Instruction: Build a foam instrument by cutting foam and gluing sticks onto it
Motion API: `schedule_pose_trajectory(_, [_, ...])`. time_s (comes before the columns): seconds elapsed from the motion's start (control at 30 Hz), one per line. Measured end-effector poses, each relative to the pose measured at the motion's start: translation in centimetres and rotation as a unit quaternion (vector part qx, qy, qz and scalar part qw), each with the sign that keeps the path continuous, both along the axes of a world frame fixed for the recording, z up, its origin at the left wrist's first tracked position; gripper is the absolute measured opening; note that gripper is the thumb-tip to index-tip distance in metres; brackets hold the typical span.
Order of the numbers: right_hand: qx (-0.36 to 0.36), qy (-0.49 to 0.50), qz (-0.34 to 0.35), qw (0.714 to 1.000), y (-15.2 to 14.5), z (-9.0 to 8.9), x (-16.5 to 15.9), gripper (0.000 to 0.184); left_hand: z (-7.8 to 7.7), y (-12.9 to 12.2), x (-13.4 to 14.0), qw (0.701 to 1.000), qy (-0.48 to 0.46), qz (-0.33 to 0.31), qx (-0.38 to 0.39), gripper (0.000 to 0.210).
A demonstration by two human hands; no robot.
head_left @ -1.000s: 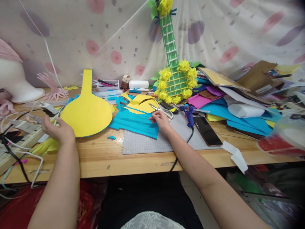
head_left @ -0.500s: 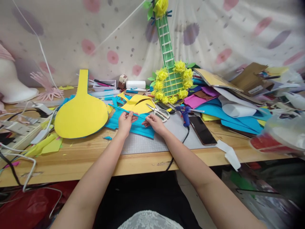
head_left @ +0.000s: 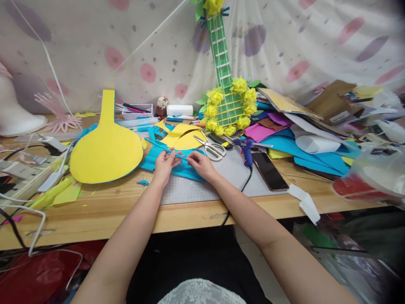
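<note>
A thin blue paper strip (head_left: 181,156) runs between my two hands. My left hand (head_left: 166,165) pinches it on one side, and my right hand (head_left: 201,164) has its fingertips closed on the other end. Beneath them a blue crepe paper sheet (head_left: 151,160) lies partly on the grey cutting mat (head_left: 186,193). White-handled scissors (head_left: 213,151) rest just past my right hand, beside yellow paper scraps (head_left: 186,140). Left of my hands is a yellow guitar-shaped cutout (head_left: 106,154) with a blue edge.
A green paper guitar (head_left: 225,67) with yellow flowers leans on the curtain. Right of the mat's middle sit a blue glue gun (head_left: 245,148) and a phone (head_left: 269,171). Piled paper (head_left: 316,145) and a plastic cup (head_left: 363,181) stand right; cables and a power strip (head_left: 34,177) lie left.
Both hands have come slightly closer together along the blue strip, the right one shifting left. The view has shifted a little; the other things lie as before.
</note>
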State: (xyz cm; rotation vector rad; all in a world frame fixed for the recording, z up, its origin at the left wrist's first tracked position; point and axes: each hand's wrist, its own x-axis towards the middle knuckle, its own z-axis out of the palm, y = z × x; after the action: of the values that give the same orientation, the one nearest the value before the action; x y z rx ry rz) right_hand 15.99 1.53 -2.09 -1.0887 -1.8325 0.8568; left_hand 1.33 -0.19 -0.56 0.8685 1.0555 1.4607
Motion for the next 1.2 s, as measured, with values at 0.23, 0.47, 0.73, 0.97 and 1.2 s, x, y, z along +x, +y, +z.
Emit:
schedule_pose_trajectory(0.23, [-0.013,0.003,0.015,1.0,-0.2,-0.1,-0.4,0.019,-0.5,-0.4,0.5,1.0,0.015,0.004,-0.016,0.02])
schedule_pose_trajectory(0.47, [-0.028,-0.015,0.035,0.999,-0.2,-0.1,0.2,0.026,-0.3,-0.2,0.1,0.998,0.041,0.044,-0.009,0.029])
schedule_pose_trajectory(0.73, [-0.026,-0.029,0.079,0.996,-0.5,0.3,0.3,0.029,-0.8,-0.1,0.2,0.997,0.064,0.041,0.009,0.033])
schedule_pose_trajectory(0.97, [-0.051,-0.023,0.06,0.997,-0.3,0.0,0.4,0.032,-0.3,-0.2,0.0,0.998,0.036,0.038,0.021,0.032])
schedule_pose_trajectory(1.2, [-0.058,-0.084,0.092,0.991,0.0,1.5,1.9,0.029,-0.5,0.4,-0.6,0.995,0.019,0.099,0.027,0.028])
